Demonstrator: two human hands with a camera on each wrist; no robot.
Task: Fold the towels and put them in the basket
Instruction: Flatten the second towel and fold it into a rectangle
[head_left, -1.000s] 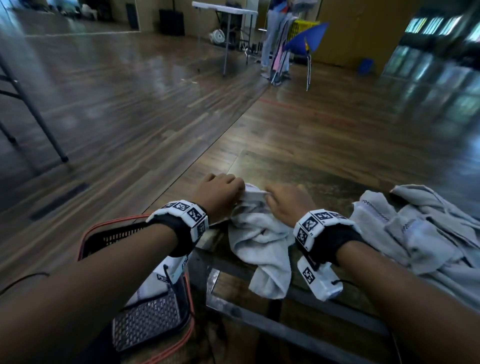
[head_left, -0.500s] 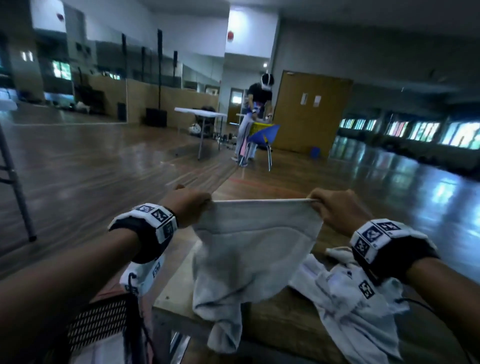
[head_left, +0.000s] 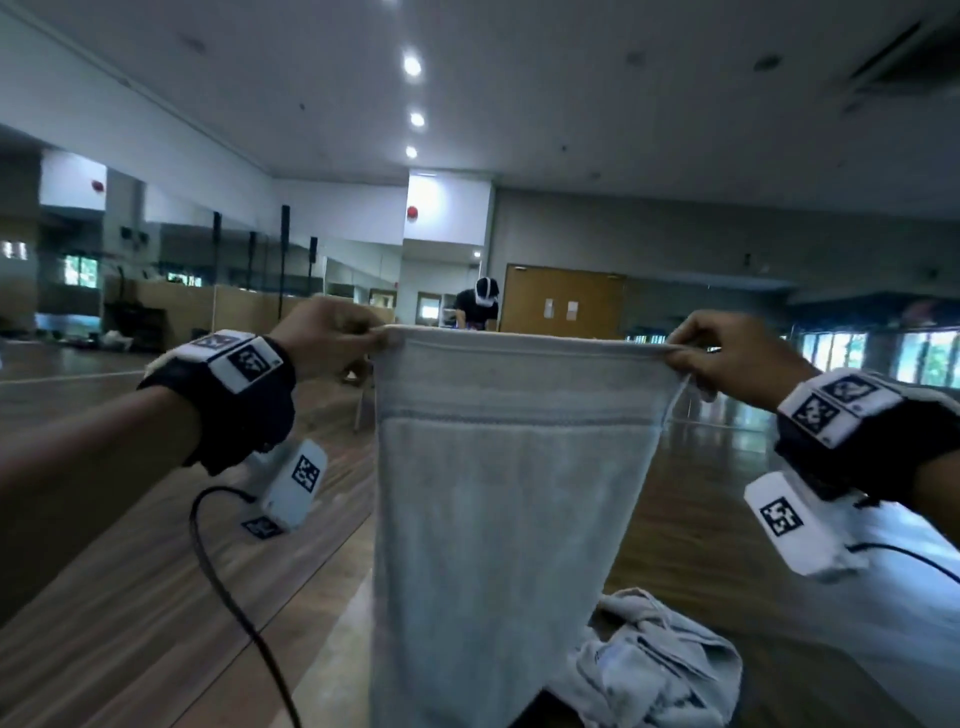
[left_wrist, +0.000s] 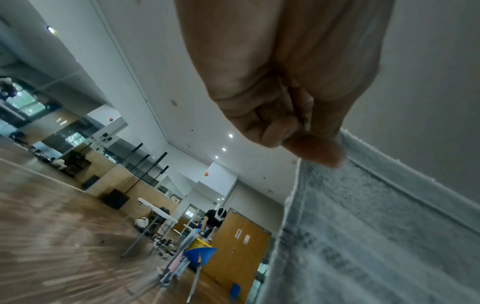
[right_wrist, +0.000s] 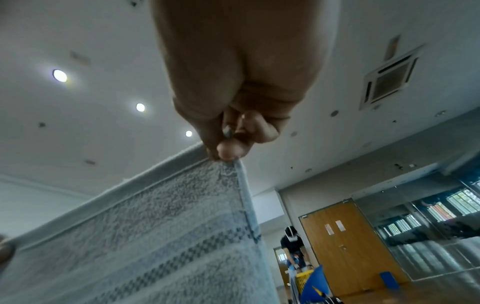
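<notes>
A pale grey towel (head_left: 509, 499) hangs full length in front of me, stretched flat by its top edge. My left hand (head_left: 332, 338) pinches the top left corner and my right hand (head_left: 727, 353) pinches the top right corner. The left wrist view shows thumb and finger of the left hand (left_wrist: 306, 142) clamped on the towel (left_wrist: 376, 236) hem. In the right wrist view the right hand (right_wrist: 226, 152) pinches the corner of the towel (right_wrist: 155, 236), which has a woven band. A crumpled heap of more grey towels (head_left: 654, 670) lies low on the right. The basket is out of view.
A wooden floor (head_left: 130, 597) spreads around. Far ahead another person (head_left: 480, 306) stands by a wooden double door (head_left: 563, 306). A folding table (left_wrist: 155, 207) and a blue chair (left_wrist: 200, 255) stand in the distance. A cable (head_left: 234, 597) hangs from my left wrist.
Both hands lifted the towel off the table from a bunched heap, spread apart and raised it to eye height, so it now hangs stretched. The view tilted up, losing the basket.
</notes>
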